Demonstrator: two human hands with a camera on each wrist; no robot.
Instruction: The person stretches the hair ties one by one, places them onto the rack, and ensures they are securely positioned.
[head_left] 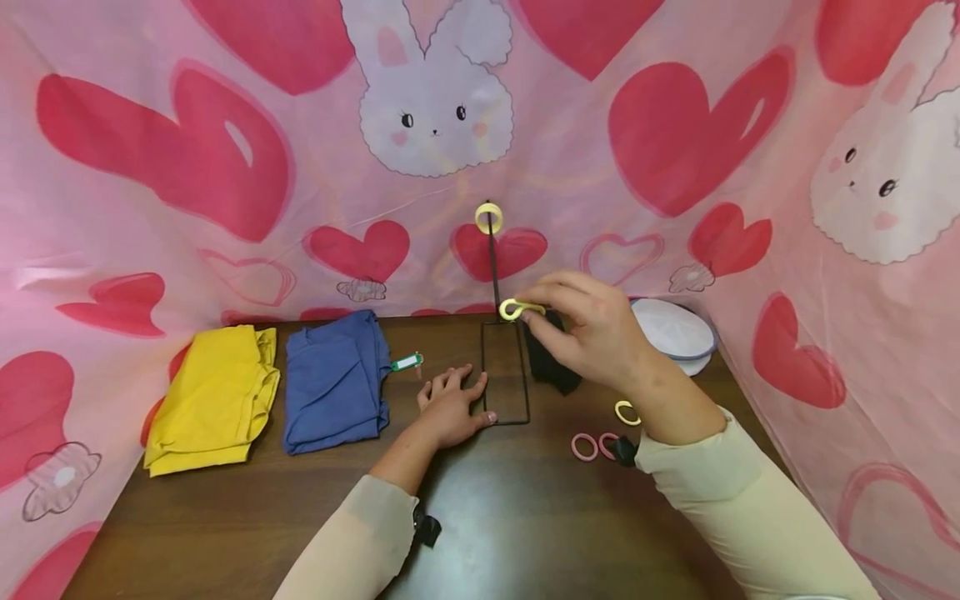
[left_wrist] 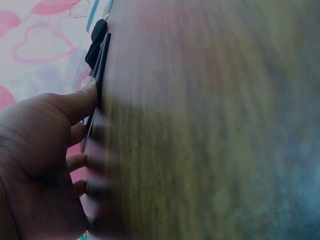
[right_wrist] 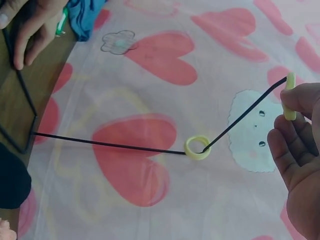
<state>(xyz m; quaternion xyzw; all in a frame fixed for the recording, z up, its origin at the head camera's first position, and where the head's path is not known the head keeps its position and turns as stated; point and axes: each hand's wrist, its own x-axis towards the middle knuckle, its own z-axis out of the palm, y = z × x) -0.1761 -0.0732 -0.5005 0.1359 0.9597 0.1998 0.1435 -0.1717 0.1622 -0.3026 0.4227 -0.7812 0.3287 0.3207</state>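
Observation:
A thin black wire stand (head_left: pixel 494 271) has a rectangular base and an upright that bends into a sloping arm. One yellow ring (right_wrist: pixel 187 148) hangs at that bend. My right hand (head_left: pixel 596 325) pinches another yellow ring (right_wrist: pixel 289 110) between thumb and fingers, right at the arm's free tip in the right wrist view. My left hand (head_left: pixel 450 412) lies low over the left side of the base, fingers spread. Its thumb (left_wrist: pixel 89 86) presses on the black wire at the near corner.
On the left are folded yellow cloth (head_left: pixel 213 392) and folded blue cloth (head_left: pixel 333 387), with a green tag (head_left: pixel 407 362) beside it. Black cloth (head_left: pixel 551 362) lies right of the base. Further right are a white rounded piece (head_left: pixel 671 327), a yellow ring (head_left: pixel 627 424) and pink rings (head_left: pixel 574 442).

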